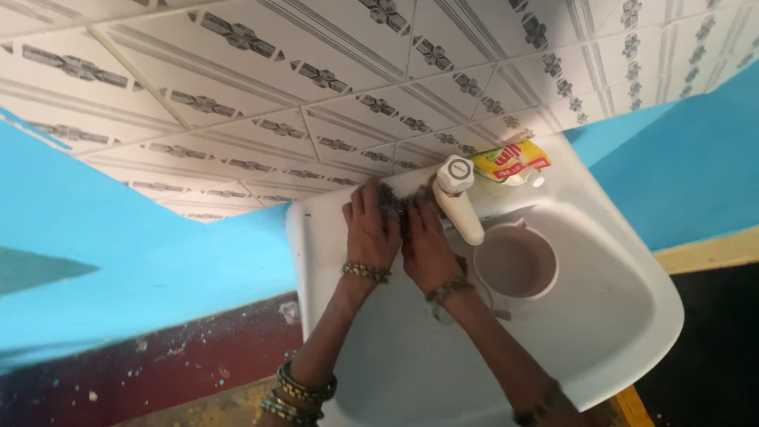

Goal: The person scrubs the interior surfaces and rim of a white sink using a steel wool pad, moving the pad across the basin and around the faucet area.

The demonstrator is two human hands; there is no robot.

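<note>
Both hands rest together on the back rim of a white wash basin point(632, 316), just left of the tap. My left hand point(369, 229) and my right hand point(428, 245) press side by side on a dark grey scouring pad point(390, 199) that shows between the fingertips. The white tap point(458, 202) with its round knob stands right beside my right hand. Beaded bracelets circle both wrists and forearms.
A pale pink plastic cup point(515, 263) sits in the basin under the tap spout. A yellow and red packet point(512, 161) lies on the rim's back right corner. Patterned white tiles point(316, 71) cover the wall above; blue painted wall point(118, 261) flanks the basin.
</note>
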